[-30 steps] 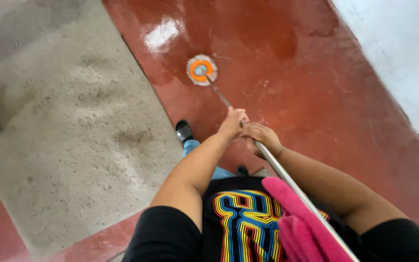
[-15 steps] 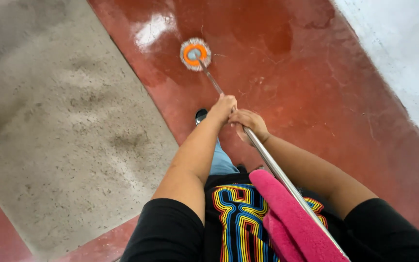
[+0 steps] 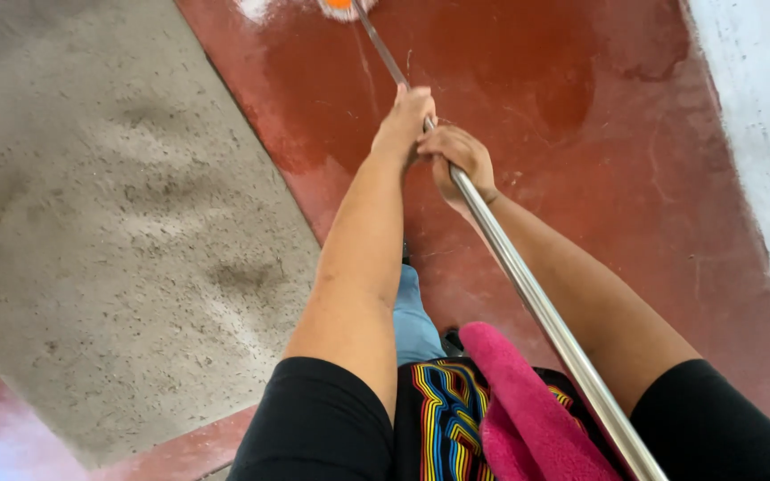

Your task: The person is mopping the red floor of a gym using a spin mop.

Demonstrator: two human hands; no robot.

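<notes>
Both hands: left hand [image 3: 405, 120], right hand [image 3: 458, 158] grip mop handle [image 3: 528, 289].

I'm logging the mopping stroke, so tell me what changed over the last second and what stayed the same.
The round orange-and-white mop head slid away across the wet red floor, from mid-floor to the top edge of view. Both arms stretched out with it, and the long silver metal mop pole followed. The left hand and right hand kept their grip on the pole, left ahead. The pink towel stayed at the waist.
</notes>
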